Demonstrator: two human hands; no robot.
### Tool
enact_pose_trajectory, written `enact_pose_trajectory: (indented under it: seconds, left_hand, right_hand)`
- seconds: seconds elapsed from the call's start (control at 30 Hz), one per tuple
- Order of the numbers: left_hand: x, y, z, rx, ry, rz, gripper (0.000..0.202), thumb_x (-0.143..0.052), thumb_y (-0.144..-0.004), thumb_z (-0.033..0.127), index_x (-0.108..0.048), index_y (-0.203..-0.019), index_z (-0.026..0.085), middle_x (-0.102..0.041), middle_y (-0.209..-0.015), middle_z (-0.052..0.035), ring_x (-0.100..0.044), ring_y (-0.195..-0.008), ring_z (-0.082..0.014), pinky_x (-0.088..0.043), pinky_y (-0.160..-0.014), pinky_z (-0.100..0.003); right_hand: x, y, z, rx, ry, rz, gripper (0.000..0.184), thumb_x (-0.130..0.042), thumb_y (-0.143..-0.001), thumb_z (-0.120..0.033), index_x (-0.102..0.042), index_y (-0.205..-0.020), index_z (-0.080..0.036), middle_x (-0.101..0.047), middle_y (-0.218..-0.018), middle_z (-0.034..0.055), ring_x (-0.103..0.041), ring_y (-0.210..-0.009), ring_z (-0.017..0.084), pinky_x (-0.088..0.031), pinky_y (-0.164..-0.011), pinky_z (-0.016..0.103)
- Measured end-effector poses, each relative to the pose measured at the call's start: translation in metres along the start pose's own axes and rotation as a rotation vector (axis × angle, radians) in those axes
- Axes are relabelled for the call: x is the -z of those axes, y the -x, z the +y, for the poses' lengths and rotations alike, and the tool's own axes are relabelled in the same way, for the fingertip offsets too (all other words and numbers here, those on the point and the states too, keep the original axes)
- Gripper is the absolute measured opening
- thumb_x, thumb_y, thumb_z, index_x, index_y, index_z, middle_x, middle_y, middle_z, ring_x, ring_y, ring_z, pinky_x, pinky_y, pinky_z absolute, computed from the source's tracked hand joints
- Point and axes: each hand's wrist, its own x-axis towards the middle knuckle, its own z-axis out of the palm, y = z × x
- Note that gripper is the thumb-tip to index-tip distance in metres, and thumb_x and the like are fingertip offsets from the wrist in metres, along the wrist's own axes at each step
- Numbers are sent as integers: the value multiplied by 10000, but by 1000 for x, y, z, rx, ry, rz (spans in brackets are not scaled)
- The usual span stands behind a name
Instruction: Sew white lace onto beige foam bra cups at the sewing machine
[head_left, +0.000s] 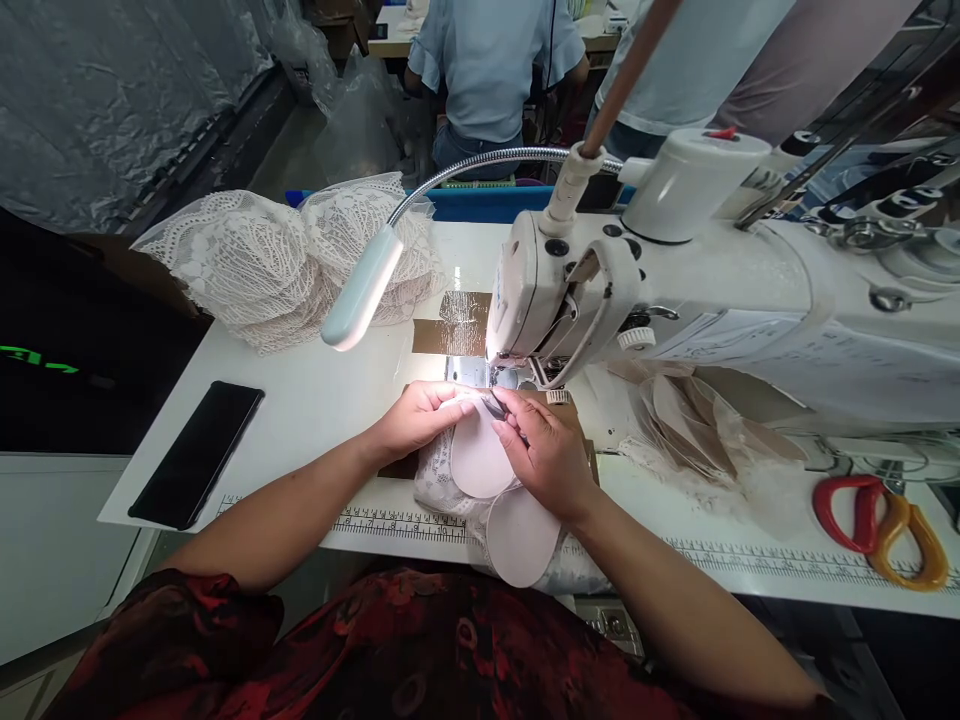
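Head view: left hand [420, 415] closed, pinching the top edge of a pale rounded fabric pad [480, 460] just in front of the needle area of a white metal sewing machine [645, 270]. Right hand [547, 450] curled round a small dark tool [493, 404] at the same edge; fingers hide most of it, type unclear. Needle tip hard to make out. White floral lace [435, 475] partly covered by the pads. Two co-workers, heads cut off by frame. Counts: pads 2, black rectangular phone [196, 455] 1, red-and-orange-handled scissors [910, 545] 1 pair.
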Motion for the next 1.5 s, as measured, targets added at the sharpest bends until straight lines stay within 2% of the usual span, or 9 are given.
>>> enact_pose_trajectory:
  seconds: [0.43,0.6,0.73,0.93,1.0,1.1,1.23,1.33,1.5]
  left_hand:
    - [-3,2,3,8,38,-14,323,-660,-839,350,-702,-1056,115,-729,-940,-99,-678,-818,-193,-547,-758,-301]
    - [-2,0,-2,-102,-121,-25,314,-626,-863,361,-703,-1049,119,-716,-997,-98,-656,-938,-208,-519,-856,-317]
    - [-2,-1,-3,-193,-271,-44,294,-607,-872,376,-715,-947,113,-712,-957,-95,-648,-914,-195,-502,-856,-295]
    - [-3,-3,-2,-53,-252,42,318,-631,-842,413,-660,-769,105,-653,-703,-23,-579,-635,-111,-455,-584,-208]
    - [-1,-4,-3,-42,-220,51,339,-647,-824,432,-647,-747,102,-641,-684,-22,-571,-622,-111,-448,-570,-210]
    - [3,-4,-5,-56,-179,20,355,-668,-802,450,-675,-820,95,-678,-771,-62,-623,-718,-156,-497,-661,-255]
    - [2,-4,-6,-44,-200,5,374,-653,-810,468,-694,-898,107,-683,-792,-67,-634,-779,-184,-512,-716,-285]
    - [-3,-3,-6,-83,-277,-15,379,-643,-815,473,-692,-893,105,-673,-803,-70,-619,-795,-183,-499,-716,-267]
    - [-10,-1,-4,-145,-449,-67,354,-573,-861,462,-669,-841,122,-604,-719,-26,-553,-693,-131,-442,-635,-225]
  right_hand:
    - [0,1,-2,-16,-13,22,365,-487,-921,-291,-573,-1259,-182,-708,-1012,84,-681,-834,190,-575,-749,321]
    - [0,0,-3,-34,-2,21,383,-473,-928,-306,-554,-1290,-208,-709,-1007,84,-678,-824,193,-576,-746,324]
    - [4,1,-3,130,-26,-21,407,-480,-925,-267,-511,-1325,-198,-696,-1044,96,-669,-813,180,-568,-751,316]
    - [6,2,-5,492,-200,-198,419,-471,-927,-249,-469,-1343,-295,-702,-908,-6,-657,-768,105,-540,-702,220]
    - [5,2,-6,429,-190,-171,402,-471,-924,-254,-489,-1326,-265,-699,-899,10,-651,-762,115,-539,-701,233]
    - [6,0,-6,153,-184,-97,373,-504,-905,-294,-532,-1268,-213,-695,-888,41,-645,-733,146,-544,-687,274]
    - [9,-3,-9,-117,-260,-36,295,-625,-819,-424,-600,-1031,-220,-659,-719,-19,-590,-570,126,-509,-572,242]
    - [9,-6,-11,-155,-231,0,193,-626,-817,-407,-594,-865,-224,-624,-645,-33,-562,-537,119,-471,-546,227]
    - [4,-6,-8,-115,-143,24,143,-527,-880,-348,-583,-845,-221,-659,-701,2,-610,-625,154,-461,-589,248]
